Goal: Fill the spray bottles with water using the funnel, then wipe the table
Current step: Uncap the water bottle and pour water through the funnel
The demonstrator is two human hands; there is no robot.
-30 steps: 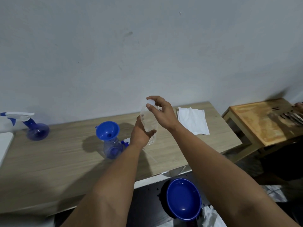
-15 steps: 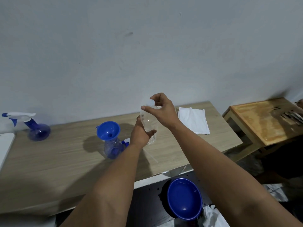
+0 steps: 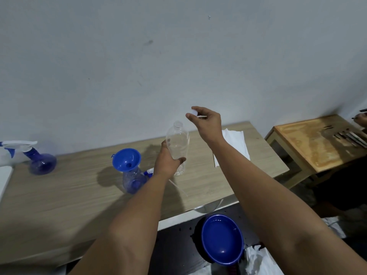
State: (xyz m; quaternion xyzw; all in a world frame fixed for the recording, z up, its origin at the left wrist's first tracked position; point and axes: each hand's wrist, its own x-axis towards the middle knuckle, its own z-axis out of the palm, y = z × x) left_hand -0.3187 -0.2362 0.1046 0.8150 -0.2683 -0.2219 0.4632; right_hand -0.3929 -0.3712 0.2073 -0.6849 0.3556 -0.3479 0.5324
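Note:
My left hand (image 3: 167, 161) grips a clear plastic water bottle (image 3: 177, 144) upright above the wooden table (image 3: 69, 197); the bottle's mouth is uncovered. Just up and to the right of it, my right hand (image 3: 207, 124) pinches the bottle's white cap (image 3: 194, 112) between thumb and fingers. Left of the bottle stands a blue spray bottle (image 3: 133, 179) without its head, a blue funnel (image 3: 126, 159) seated in its neck. Its white-and-blue spray head (image 3: 149, 172) lies behind my left wrist, mostly hidden. A second blue spray bottle (image 3: 40, 160) with its trigger head on stands far left.
A folded white cloth (image 3: 233, 143) lies on the table's right end. Below the table's front edge sits a blue basin (image 3: 222, 239) on the dark floor. A small wooden side table (image 3: 313, 143) with metal tools stands to the right. A white object (image 3: 5, 179) is at the left edge.
My right hand has lifted the cap off the bottle and moved up and to the right. The bottle's mouth now shows bare. My left hand still holds the bottle in place.

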